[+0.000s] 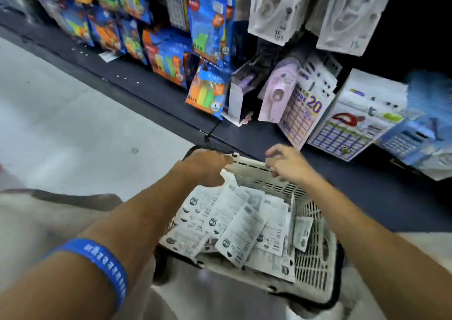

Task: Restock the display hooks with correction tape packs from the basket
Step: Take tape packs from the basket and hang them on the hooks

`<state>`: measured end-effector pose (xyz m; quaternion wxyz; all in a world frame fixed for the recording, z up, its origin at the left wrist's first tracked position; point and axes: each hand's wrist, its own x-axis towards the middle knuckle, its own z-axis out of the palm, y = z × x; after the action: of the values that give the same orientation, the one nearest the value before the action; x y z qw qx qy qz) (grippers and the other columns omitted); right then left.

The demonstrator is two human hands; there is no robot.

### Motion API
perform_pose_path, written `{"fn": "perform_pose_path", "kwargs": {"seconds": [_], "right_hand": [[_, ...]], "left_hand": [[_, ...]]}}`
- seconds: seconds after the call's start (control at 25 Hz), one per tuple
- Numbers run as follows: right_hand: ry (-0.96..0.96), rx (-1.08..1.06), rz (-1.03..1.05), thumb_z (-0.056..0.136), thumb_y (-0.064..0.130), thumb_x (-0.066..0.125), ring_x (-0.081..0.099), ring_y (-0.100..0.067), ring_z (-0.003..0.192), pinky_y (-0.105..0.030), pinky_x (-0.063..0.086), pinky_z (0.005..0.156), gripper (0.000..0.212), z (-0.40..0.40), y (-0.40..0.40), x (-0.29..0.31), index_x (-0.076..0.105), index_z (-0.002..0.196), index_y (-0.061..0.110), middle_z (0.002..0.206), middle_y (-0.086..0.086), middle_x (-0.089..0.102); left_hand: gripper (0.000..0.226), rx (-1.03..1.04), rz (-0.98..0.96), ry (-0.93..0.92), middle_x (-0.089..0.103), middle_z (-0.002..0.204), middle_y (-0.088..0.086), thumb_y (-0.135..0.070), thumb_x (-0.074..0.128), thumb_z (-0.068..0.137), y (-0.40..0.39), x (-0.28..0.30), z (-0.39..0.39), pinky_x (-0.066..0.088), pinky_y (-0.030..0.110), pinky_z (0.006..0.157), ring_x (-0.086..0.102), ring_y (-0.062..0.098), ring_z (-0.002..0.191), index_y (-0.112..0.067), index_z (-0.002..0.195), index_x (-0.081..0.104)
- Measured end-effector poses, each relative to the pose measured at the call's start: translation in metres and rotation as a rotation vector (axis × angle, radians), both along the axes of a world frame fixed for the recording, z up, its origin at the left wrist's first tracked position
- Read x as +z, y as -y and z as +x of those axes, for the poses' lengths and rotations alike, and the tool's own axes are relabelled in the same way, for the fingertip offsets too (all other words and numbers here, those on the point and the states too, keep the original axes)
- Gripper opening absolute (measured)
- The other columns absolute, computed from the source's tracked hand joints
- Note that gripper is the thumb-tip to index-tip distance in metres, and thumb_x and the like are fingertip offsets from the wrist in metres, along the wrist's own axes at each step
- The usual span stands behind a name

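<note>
A white slotted plastic basket (310,258) sits low in front of me, holding several white correction tape packs (234,226) lying with their printed backs up. My left hand (208,165) grips the basket's far left corner, fingers curled round the rim by the black handle. My right hand (286,163) has its fingers curled over the far rim. Above the basket, lilac correction tape packs (276,94) hang on display hooks. More white blister packs (271,9) hang higher up.
Blue and orange stationery packs (208,33) hang to the left of the tape. Calculator cards (347,129) lean at the right. A dark base shelf (137,80) runs along the bottom of the display. Pale floor (61,124) lies to the left.
</note>
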<state>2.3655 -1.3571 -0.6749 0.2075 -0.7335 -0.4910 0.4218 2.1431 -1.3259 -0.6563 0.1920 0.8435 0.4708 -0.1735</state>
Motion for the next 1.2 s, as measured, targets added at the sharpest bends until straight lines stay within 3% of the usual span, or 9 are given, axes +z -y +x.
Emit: {"fn": "perform_pose_path", "kwargs": {"seconds": [0.2, 0.28, 0.4, 0.52, 0.6, 0.72, 0.84, 1.08, 1.2], "right_hand": [[0.161, 0.278, -0.37, 0.096, 0.019, 0.059, 0.061, -0.024, 0.108, -0.03, 0.05, 0.085, 0.031, -0.053, 0.088, -0.151, 0.06, 0.127, 0.014, 0.132, -0.007, 0.062], [0.147, 0.011, -0.389, 0.092, 0.021, 0.063, 0.058, -0.022, 0.098, -0.027, 0.047, 0.075, 0.037, -0.059, 0.102, -0.169, 0.056, 0.128, 0.014, 0.129, -0.005, 0.062], [-0.124, -0.564, -0.414, 0.081, 0.015, 0.079, 0.061, -0.019, 0.078, -0.032, 0.051, 0.072, 0.028, -0.057, 0.112, -0.185, 0.06, 0.1, 0.01, 0.105, -0.006, 0.069], [-0.456, -0.74, -0.461, 0.082, 0.011, 0.081, 0.071, -0.026, 0.074, -0.034, 0.058, 0.058, 0.027, -0.058, 0.107, -0.188, 0.062, 0.101, 0.008, 0.092, -0.013, 0.076], [-0.658, -0.701, -0.457, 0.089, 0.012, 0.075, 0.074, -0.024, 0.071, -0.032, 0.056, 0.054, 0.019, -0.062, 0.099, -0.188, 0.068, 0.107, 0.009, 0.092, -0.012, 0.079], [-0.674, -0.675, -0.342, 0.091, 0.017, 0.074, 0.076, -0.021, 0.081, -0.036, 0.057, 0.063, 0.02, -0.06, 0.087, -0.194, 0.069, 0.11, 0.014, 0.097, -0.007, 0.079], [-0.643, -0.727, -0.282, 0.085, 0.02, 0.079, 0.073, -0.024, 0.095, -0.037, 0.055, 0.072, 0.029, -0.056, 0.082, -0.197, 0.064, 0.109, 0.022, 0.105, -0.003, 0.078], [-0.848, -0.759, -0.247, 0.083, 0.004, 0.079, 0.075, -0.028, 0.098, -0.041, 0.061, 0.071, 0.054, -0.05, 0.081, -0.195, 0.056, 0.13, 0.017, 0.115, -0.008, 0.076], [-0.932, -0.532, -0.258, 0.091, 0.008, 0.072, 0.073, -0.02, 0.106, -0.033, 0.059, 0.078, 0.044, -0.052, 0.081, -0.188, 0.059, 0.131, 0.021, 0.117, 0.001, 0.076]], "left_hand": [[0.065, 0.238, -0.242, -0.064, 0.044, 0.154, 0.008, -0.028, 0.058, 0.095, 0.055, -0.091, -0.067, 0.045, 0.041, 0.109, 0.045, 0.028, 0.139, -0.02, 0.154, 0.03], [0.077, 0.285, -0.247, -0.034, 0.029, 0.162, 0.013, -0.025, 0.058, 0.093, 0.066, -0.112, -0.071, 0.041, 0.044, 0.113, 0.034, 0.031, 0.146, -0.018, 0.158, 0.018], [0.089, 0.502, -0.198, 0.149, 0.01, 0.169, 0.012, -0.033, 0.059, 0.092, 0.063, -0.133, -0.056, 0.028, 0.048, 0.119, 0.018, 0.034, 0.153, -0.019, 0.161, 0.006], [0.095, 0.659, -0.062, 0.246, 0.041, 0.152, 0.017, -0.049, 0.074, 0.082, 0.052, -0.147, -0.032, 0.039, 0.048, 0.114, 0.04, 0.036, 0.14, -0.013, 0.154, 0.026], [0.093, 0.752, -0.134, 0.323, 0.061, 0.13, 0.01, -0.055, 0.082, 0.072, 0.048, -0.154, -0.02, 0.051, 0.039, 0.095, 0.059, 0.026, 0.116, -0.014, 0.143, 0.039], [0.081, 0.899, -0.313, 0.487, 0.069, 0.107, -0.004, -0.046, 0.087, 0.069, 0.05, -0.167, -0.01, 0.047, 0.026, 0.073, 0.065, 0.017, 0.096, -0.026, 0.133, 0.042], [0.052, 0.826, -0.241, 0.454, 0.064, 0.081, -0.016, -0.029, 0.081, 0.076, 0.053, -0.175, -0.008, 0.042, 0.019, 0.054, 0.068, 0.014, 0.078, -0.03, 0.116, 0.048], [0.033, 1.01, -0.696, 0.675, 0.074, 0.097, -0.018, -0.041, 0.065, 0.095, 0.065, -0.183, 0.003, 0.056, 0.042, 0.093, 0.071, 0.012, 0.094, -0.033, 0.127, 0.061], [0.044, 1.109, -0.779, 0.801, 0.078, 0.095, -0.016, -0.065, 0.068, 0.082, 0.064, -0.177, 0.005, 0.056, 0.032, 0.081, 0.074, 0.011, 0.095, -0.035, 0.114, 0.068]]}}
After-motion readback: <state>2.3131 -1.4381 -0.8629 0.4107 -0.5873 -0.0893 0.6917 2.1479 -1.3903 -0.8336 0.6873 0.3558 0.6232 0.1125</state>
